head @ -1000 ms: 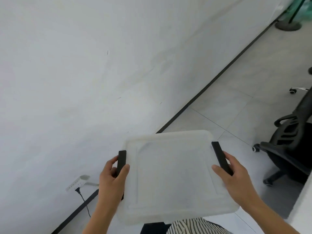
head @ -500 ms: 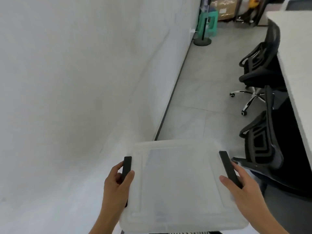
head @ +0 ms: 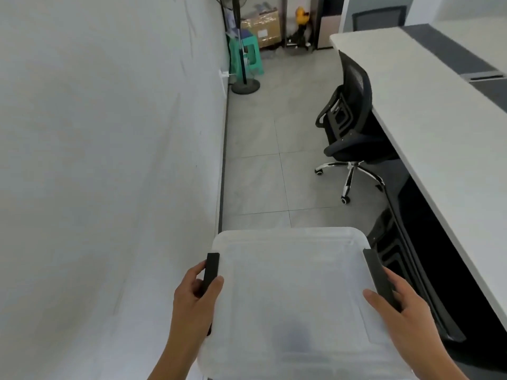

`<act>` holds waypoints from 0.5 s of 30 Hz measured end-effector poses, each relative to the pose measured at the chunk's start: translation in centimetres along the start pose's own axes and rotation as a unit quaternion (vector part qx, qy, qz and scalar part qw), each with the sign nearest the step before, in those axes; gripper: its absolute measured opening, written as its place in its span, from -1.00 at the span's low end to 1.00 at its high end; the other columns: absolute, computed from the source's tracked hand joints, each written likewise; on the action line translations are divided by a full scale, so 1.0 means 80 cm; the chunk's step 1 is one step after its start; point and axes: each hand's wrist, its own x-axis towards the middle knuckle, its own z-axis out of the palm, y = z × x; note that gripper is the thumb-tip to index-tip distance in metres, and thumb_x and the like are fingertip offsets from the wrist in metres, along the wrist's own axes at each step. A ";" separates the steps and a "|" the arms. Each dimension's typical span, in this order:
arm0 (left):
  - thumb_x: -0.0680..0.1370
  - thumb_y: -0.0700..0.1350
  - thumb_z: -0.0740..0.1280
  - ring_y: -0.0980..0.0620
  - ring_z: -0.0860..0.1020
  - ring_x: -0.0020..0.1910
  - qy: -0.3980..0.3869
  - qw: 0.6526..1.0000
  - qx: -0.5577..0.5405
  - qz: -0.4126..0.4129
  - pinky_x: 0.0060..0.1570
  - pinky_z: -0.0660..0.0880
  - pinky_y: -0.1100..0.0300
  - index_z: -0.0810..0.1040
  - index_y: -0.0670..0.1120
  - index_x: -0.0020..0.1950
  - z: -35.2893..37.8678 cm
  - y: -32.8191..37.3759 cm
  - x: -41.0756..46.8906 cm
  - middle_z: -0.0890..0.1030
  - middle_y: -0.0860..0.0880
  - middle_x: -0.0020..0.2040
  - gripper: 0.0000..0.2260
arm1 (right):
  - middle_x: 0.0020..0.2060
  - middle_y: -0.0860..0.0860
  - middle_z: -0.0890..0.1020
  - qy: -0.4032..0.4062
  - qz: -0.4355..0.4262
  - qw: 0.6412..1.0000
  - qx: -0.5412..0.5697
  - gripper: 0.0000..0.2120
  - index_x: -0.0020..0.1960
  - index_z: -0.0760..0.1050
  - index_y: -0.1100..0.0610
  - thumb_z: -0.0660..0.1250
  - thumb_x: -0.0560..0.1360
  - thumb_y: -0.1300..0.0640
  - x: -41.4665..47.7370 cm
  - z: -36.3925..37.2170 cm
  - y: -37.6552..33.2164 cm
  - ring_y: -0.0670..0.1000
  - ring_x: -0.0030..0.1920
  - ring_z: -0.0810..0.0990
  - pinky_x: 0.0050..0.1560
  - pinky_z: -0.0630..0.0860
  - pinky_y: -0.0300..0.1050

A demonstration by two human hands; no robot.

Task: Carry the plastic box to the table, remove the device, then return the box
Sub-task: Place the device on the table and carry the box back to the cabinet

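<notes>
I hold a translucent white plastic box (head: 290, 292) with its lid on, level in front of me at the bottom of the view. My left hand (head: 193, 303) grips the black latch on its left side. My right hand (head: 397, 311) grips the black latch on its right side. A dim dark shape shows through the lid near the front; the device itself cannot be made out. The long white table (head: 428, 111) runs along the right side.
A white wall (head: 109, 133) fills the left. Grey tiled floor (head: 258, 165) forms an aisle ahead. A black office chair (head: 348, 133) stands at the table, another beside the box. A standing fan base (head: 245, 86), green stool and cardboard box sit at the far end.
My view has swung right, from the wall to the aisle, chairs and table. Both hands keep the same grip on the box's latches.
</notes>
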 end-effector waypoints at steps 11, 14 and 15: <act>0.51 -0.12 0.35 -0.09 0.55 -0.26 0.009 1.000 -0.015 0.018 -0.26 0.49 0.14 0.50 0.06 0.21 0.061 0.158 0.295 0.62 -0.24 -0.16 -0.71 | -0.05 0.28 0.61 0.002 -0.022 1.000 -0.008 -0.56 0.28 0.40 -0.13 0.38 0.46 0.14 0.290 0.079 -0.187 0.39 -0.03 0.57 -0.01 0.55 0.32; 0.51 -0.13 0.35 -0.07 0.55 -0.26 -0.007 1.000 -0.022 0.021 -0.28 0.47 0.17 0.51 0.05 0.21 0.080 0.190 0.399 0.62 -0.22 -0.18 -0.72 | -0.12 0.02 0.66 0.026 -0.020 0.999 0.009 -0.53 0.34 0.39 -0.04 0.38 0.46 0.18 0.369 0.115 -0.220 0.16 -0.08 0.63 -0.10 0.59 0.09; 0.50 -0.13 0.36 -0.06 0.54 -0.28 -0.016 0.999 -0.018 0.027 -0.29 0.46 0.16 0.52 0.04 0.21 0.085 0.203 0.435 0.61 -0.20 -0.21 -0.72 | -0.11 -0.05 0.65 0.034 -0.018 0.999 0.014 -0.51 0.36 0.39 -0.02 0.38 0.47 0.19 0.395 0.126 -0.232 0.06 -0.08 0.63 -0.09 0.56 0.02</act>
